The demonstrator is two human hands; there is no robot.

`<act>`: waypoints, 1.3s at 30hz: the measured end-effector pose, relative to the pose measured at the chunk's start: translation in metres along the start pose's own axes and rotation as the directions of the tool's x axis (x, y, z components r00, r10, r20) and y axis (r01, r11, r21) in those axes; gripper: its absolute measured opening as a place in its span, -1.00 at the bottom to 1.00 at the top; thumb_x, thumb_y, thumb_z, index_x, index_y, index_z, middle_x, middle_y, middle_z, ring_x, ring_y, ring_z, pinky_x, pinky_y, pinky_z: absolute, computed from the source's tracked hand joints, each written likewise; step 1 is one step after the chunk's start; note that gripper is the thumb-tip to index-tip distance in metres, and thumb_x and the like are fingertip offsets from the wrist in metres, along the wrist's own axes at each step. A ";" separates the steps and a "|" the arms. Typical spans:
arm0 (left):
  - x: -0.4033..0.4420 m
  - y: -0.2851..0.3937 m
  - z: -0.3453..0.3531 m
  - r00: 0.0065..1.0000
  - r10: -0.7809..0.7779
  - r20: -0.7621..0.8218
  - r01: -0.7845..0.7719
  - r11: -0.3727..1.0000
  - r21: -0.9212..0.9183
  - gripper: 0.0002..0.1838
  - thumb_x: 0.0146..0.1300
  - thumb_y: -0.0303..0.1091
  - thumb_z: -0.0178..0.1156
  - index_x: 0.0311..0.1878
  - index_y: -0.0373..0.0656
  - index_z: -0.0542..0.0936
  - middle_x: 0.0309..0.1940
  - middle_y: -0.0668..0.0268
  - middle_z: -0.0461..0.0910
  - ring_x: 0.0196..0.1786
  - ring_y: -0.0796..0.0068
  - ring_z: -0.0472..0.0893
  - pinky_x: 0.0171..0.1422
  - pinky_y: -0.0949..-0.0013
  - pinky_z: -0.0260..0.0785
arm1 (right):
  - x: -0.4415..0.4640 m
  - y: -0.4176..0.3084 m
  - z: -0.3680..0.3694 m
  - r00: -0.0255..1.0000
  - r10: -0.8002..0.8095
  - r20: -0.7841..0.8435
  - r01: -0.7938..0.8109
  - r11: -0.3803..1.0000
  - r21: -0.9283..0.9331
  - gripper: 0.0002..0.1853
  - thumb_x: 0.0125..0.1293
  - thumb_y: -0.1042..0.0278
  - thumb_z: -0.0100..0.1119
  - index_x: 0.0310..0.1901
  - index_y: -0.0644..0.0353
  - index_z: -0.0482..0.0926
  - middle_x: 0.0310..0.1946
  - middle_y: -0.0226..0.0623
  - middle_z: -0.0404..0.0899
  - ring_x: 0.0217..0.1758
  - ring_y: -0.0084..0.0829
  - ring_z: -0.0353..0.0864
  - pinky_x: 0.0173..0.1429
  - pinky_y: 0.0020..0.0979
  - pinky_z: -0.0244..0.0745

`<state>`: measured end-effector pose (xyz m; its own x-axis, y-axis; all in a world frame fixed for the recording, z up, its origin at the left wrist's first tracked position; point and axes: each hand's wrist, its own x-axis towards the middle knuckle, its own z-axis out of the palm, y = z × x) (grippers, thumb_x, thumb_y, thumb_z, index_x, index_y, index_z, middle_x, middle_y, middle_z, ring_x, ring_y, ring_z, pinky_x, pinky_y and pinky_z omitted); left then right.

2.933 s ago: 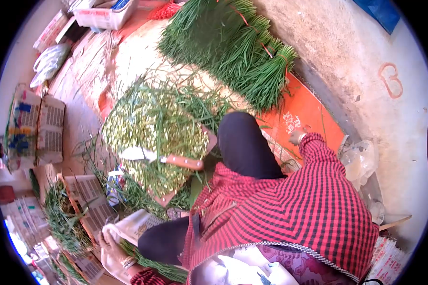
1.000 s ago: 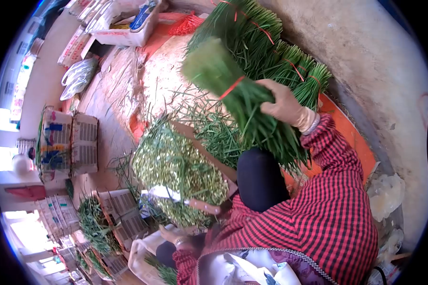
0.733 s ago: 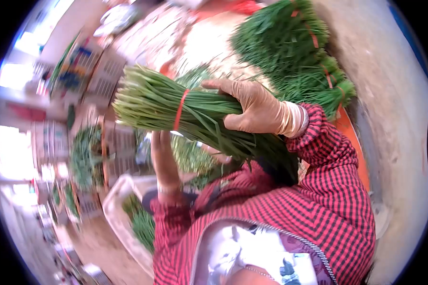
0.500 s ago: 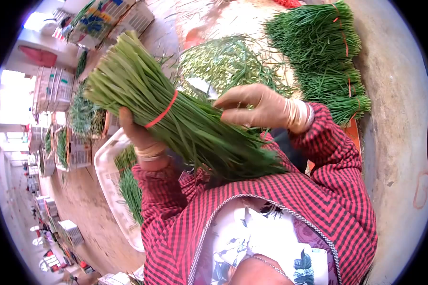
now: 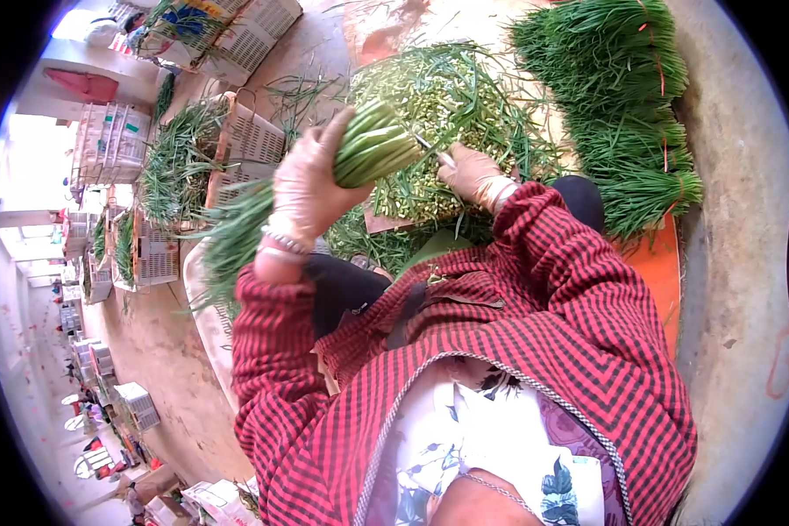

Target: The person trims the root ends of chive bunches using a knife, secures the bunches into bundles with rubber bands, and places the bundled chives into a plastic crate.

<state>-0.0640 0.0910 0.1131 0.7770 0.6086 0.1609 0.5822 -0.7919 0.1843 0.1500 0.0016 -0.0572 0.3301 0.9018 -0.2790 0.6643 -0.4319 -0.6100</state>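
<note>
My gloved left hand is closed round a bunch of green chives. Its pale stem ends point right, and the leafy part hangs behind my wrist to the lower left. In my gloved right hand is a knife; only part of its handle and thin blade shows, close to the stem ends. Below both hands lies a heap of chopped stem pieces and loose leaves. The red band seen earlier on the bunch is hidden by my left hand, if still there.
Banded bundles of chives are stacked at the upper right beside a wall. A white basket stands by my left side. Plastic crates with greens stand farther left, with more crates behind along the floor.
The bunch has swung round, from slanting across my lap to stems pointing right over the heap. My right hand has left the leaves and now holds the knife.
</note>
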 end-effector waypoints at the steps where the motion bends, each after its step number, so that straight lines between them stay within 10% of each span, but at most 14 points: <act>1: 0.002 -0.006 0.023 0.999 -0.029 0.025 0.031 0.997 -0.068 -0.01 -0.20 -0.21 0.54 0.40 0.03 0.31 -0.03 0.12 0.54 -0.01 0.12 0.59 0.14 0.23 0.46 | 0.002 0.011 0.003 1.000 0.018 0.005 -0.019 0.987 0.158 -0.58 0.31 0.02 0.04 -0.07 0.27 0.49 -0.30 0.04 0.63 -0.23 -0.03 0.66 -0.08 -0.12 0.50; 5: 0.010 -0.028 0.114 0.987 -0.132 0.091 0.147 0.972 -0.183 0.03 -0.23 -0.11 0.55 0.40 -0.01 0.29 0.07 0.05 0.52 0.11 0.06 0.55 0.21 0.16 0.42 | -0.031 0.014 -0.022 0.984 0.118 0.135 -0.174 0.817 0.550 -0.66 0.31 0.12 0.00 -0.10 0.25 0.48 -0.46 -0.11 0.56 -0.35 -0.28 0.66 -0.21 -0.25 0.49; 8: 0.021 -0.008 0.131 0.895 -0.311 0.320 0.316 0.948 0.037 0.23 -0.29 0.06 0.57 0.48 -0.02 0.12 0.12 -0.04 0.45 0.13 0.02 0.53 0.18 0.14 0.43 | -0.062 0.005 -0.046 0.994 0.081 0.073 -0.102 0.928 0.359 -0.68 0.30 0.15 0.01 -0.09 0.22 0.49 -0.46 -0.08 0.58 -0.34 -0.22 0.65 -0.23 -0.23 0.48; 9: 0.023 -0.011 0.133 0.917 -0.291 0.273 0.304 0.953 -0.004 0.28 -0.30 0.09 0.57 0.49 -0.11 0.07 0.21 -0.08 0.38 0.22 0.00 0.46 0.26 0.16 0.39 | -0.063 0.006 -0.044 0.976 -0.116 -0.184 0.147 0.975 0.164 -0.69 0.28 0.16 0.03 -0.07 0.20 0.49 -0.41 -0.05 0.60 -0.31 -0.15 0.65 -0.23 -0.25 0.50; 12: 0.031 -0.016 0.147 0.965 -0.216 0.151 0.221 0.975 -0.020 0.37 -0.32 0.12 0.58 0.48 -0.31 -0.01 0.34 -0.14 0.25 0.35 0.00 0.36 0.33 0.16 0.34 | -0.087 0.005 -0.057 0.965 -0.134 -0.227 0.162 0.981 0.108 -0.66 0.29 0.20 0.11 0.02 0.19 0.49 -0.30 -0.07 0.65 -0.21 -0.11 0.66 -0.17 -0.28 0.54; 16: 0.049 -0.008 0.147 0.951 -0.212 0.224 0.198 0.977 0.081 0.44 -0.32 0.13 0.58 0.44 -0.54 -0.08 0.42 -0.19 0.13 0.39 0.01 0.33 0.36 0.16 0.32 | -0.099 0.001 -0.044 0.901 -0.201 -0.384 0.342 0.874 0.346 -0.61 0.31 0.27 0.16 0.15 0.14 0.47 -0.23 -0.12 0.67 -0.13 -0.15 0.68 -0.09 -0.28 0.55; 20: 0.068 0.000 0.129 0.797 -0.360 0.484 0.371 0.925 0.079 0.34 -0.28 0.12 0.57 0.45 -0.42 0.01 0.28 -0.14 0.38 0.23 0.00 0.52 0.31 0.18 0.37 | -0.099 -0.006 -0.041 0.901 -0.223 -0.373 0.343 0.891 0.296 -0.64 0.35 0.26 0.15 0.15 0.09 0.48 -0.23 -0.16 0.68 -0.14 -0.14 0.69 -0.10 -0.26 0.55; 21: 0.062 0.000 0.133 0.876 -0.361 0.319 0.350 0.932 0.093 0.19 -0.25 0.11 0.56 0.36 -0.37 0.17 0.15 -0.07 0.50 0.17 0.02 0.56 0.26 0.16 0.40 | -0.096 -0.009 -0.044 0.935 -0.221 -0.276 0.275 0.946 0.174 -0.68 0.36 0.21 0.13 0.09 0.10 0.49 -0.27 -0.18 0.67 -0.18 -0.12 0.68 -0.13 -0.23 0.54; 29: 0.073 0.002 0.136 0.781 -0.417 0.465 0.385 0.908 0.168 -0.11 -0.21 0.11 0.53 0.12 -0.26 0.42 0.06 0.02 0.57 0.13 0.11 0.59 0.20 0.19 0.44 | -0.075 -0.004 -0.031 0.998 -0.052 -0.028 0.045 0.977 -0.209 -0.64 0.41 0.01 0.02 -0.08 0.18 0.42 -0.43 -0.02 0.63 -0.32 -0.02 0.66 -0.22 -0.03 0.50; 39: 0.062 0.000 0.144 0.879 -0.345 0.328 0.316 0.939 0.137 -0.29 -0.23 0.01 0.51 -0.02 -0.17 0.51 -0.11 0.11 0.65 -0.02 0.13 0.66 0.06 0.18 0.51 | -0.061 -0.013 -0.052 0.987 -0.137 0.089 0.151 0.974 -0.169 -0.62 0.44 0.05 -0.05 -0.05 0.28 0.41 -0.38 0.03 0.64 -0.25 0.05 0.66 -0.12 -0.03 0.53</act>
<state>0.0188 0.1212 -0.0160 0.5614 0.7918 -0.2403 0.8252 -0.5575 0.0907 0.1558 -0.0485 0.0061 0.1750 0.9504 -0.2572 0.8103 -0.2874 -0.5107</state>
